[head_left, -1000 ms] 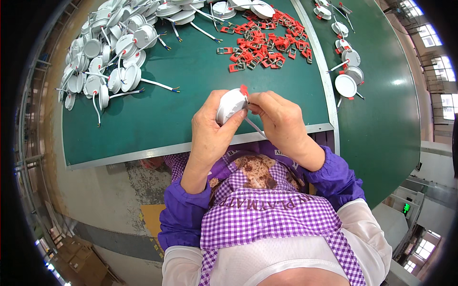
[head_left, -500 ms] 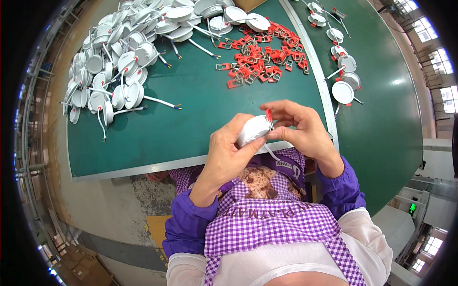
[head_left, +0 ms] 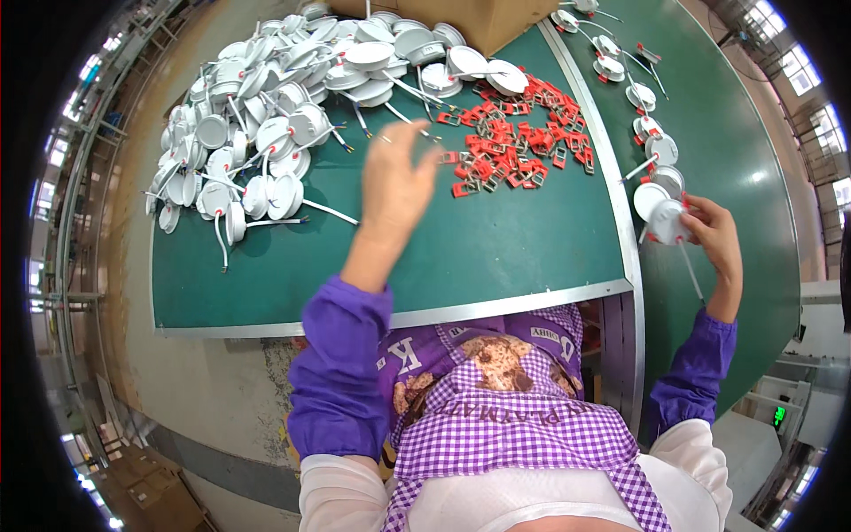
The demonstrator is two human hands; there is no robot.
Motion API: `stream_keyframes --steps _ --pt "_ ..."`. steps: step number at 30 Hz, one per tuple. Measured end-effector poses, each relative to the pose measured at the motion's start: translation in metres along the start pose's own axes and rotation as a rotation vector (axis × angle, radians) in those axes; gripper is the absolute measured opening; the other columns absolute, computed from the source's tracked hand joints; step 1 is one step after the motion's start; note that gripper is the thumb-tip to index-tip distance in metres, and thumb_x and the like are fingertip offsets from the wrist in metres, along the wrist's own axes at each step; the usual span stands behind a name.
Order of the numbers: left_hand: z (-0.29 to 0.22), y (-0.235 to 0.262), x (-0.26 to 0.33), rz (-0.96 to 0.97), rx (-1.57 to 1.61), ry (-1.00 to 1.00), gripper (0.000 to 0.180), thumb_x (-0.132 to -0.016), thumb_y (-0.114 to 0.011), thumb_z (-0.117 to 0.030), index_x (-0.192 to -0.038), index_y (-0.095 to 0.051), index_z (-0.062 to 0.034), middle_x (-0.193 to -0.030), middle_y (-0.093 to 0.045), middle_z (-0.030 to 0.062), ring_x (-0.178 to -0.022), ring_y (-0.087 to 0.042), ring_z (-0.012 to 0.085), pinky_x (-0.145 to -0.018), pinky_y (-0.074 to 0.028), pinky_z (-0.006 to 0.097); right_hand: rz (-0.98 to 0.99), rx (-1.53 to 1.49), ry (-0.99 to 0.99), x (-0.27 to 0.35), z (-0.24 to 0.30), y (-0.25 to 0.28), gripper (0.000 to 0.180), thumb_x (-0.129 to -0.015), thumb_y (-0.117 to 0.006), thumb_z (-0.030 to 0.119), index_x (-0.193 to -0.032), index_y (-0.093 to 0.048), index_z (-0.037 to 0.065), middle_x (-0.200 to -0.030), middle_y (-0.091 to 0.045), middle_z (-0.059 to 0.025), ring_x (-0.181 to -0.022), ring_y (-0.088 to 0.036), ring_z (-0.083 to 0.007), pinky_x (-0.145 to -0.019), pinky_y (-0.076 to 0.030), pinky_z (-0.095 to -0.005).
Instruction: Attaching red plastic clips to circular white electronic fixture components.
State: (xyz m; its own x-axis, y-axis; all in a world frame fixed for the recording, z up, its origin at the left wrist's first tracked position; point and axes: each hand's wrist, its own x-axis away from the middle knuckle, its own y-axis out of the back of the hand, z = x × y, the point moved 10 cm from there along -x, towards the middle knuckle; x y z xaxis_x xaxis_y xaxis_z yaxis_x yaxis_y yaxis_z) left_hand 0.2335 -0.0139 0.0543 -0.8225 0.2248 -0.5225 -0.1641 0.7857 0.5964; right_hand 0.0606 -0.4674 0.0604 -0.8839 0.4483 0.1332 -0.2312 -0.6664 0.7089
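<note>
My right hand [head_left: 716,238] grips a white round downlight [head_left: 668,222] with a red clip at its edge and a white cable hanging toward me. The downlight is at the near end of a row of similar downlights [head_left: 654,202] on the right-hand green surface. My left hand [head_left: 397,173], slightly blurred, is over the green table with thumb and fingers apart and nothing seen in it. It hovers between a large heap of white downlights [head_left: 213,131] with cables and a pile of red clips with metal frames [head_left: 505,146].
A cardboard box [head_left: 496,27] stands at the far edge, behind the heap. A pale metal rail [head_left: 612,177] divides the green table [head_left: 292,266] from the green surface [head_left: 753,266] at right. The table's metal front edge [head_left: 496,306] lies close to my apron.
My hands have parted. The right one has carried the downlight rightward to the row, while the left one let go of it and moved forward, toward the heap and clips.
</note>
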Motion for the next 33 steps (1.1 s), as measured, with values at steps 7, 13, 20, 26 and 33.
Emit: stream_keyframes --steps 7,13,20,26,33 --pt "0.094 0.079 -0.128 -0.192 -0.440 -0.021 0.058 -0.079 -0.073 -0.047 -0.116 -0.066 -0.0030 -0.121 -0.062 0.0220 -0.118 -0.053 0.0378 -0.102 -0.041 0.045 -0.304 0.212 0.207 0.006 0.051 -0.005 0.047 -0.080 -0.074 0.011 -0.125 -0.062 0.002 -0.110 -0.068 -0.0114 -0.081 -0.063 -0.0152 -0.067 -0.052 -0.0307" --pt "0.162 0.063 -0.215 0.048 -0.635 0.056 0.078 -0.082 -0.055 -0.069 -0.123 -0.065 -0.0035 -0.126 -0.060 0.0247 -0.124 -0.051 0.0394 -0.106 -0.039 0.045 -0.013 -0.029 0.664 -0.014 0.193 -0.114 0.057 -0.080 -0.076 0.014 -0.133 -0.056 0.010 -0.136 -0.054 -0.0137 -0.116 -0.058 -0.0271 -0.090 -0.050 -0.0366" --pt "0.213 0.008 -0.269 0.366 -0.592 0.085 0.078 -0.087 -0.046 -0.070 -0.133 -0.058 -0.0076 -0.134 -0.051 0.0314 -0.126 -0.048 0.0456 -0.108 -0.037 0.047 0.063 -0.064 0.866 -0.123 0.324 -0.220 0.068 -0.079 -0.077 0.036 -0.135 -0.052 0.007 -0.132 -0.052 -0.0216 -0.122 -0.052 -0.0370 -0.102 -0.044 -0.0423" --pt "0.265 -0.016 -0.255 0.652 -0.496 0.292 0.087 -0.082 -0.050 -0.073 -0.149 -0.040 -0.0175 -0.152 -0.029 0.0300 -0.139 -0.034 0.0441 -0.115 -0.029 0.045 0.126 0.071 0.789 -0.213 0.386 -0.325 0.081 -0.081 -0.067 0.060 -0.142 -0.047 0.009 -0.139 -0.046 -0.0262 -0.129 -0.045 -0.0437 -0.106 -0.040 -0.0468" --pt "0.214 -0.042 -0.237 0.795 -0.535 0.141 0.079 -0.086 -0.058 -0.054 -0.149 -0.036 -0.0127 -0.154 -0.031 0.0231 -0.140 -0.035 0.0375 -0.115 -0.029 0.040 0.308 0.203 0.648 -0.278 0.363 -0.372 0.087 -0.079 -0.050 0.078 -0.144 -0.047 0.020 -0.148 -0.039 -0.0200 -0.133 -0.042 -0.0421 -0.108 -0.036 -0.0508"
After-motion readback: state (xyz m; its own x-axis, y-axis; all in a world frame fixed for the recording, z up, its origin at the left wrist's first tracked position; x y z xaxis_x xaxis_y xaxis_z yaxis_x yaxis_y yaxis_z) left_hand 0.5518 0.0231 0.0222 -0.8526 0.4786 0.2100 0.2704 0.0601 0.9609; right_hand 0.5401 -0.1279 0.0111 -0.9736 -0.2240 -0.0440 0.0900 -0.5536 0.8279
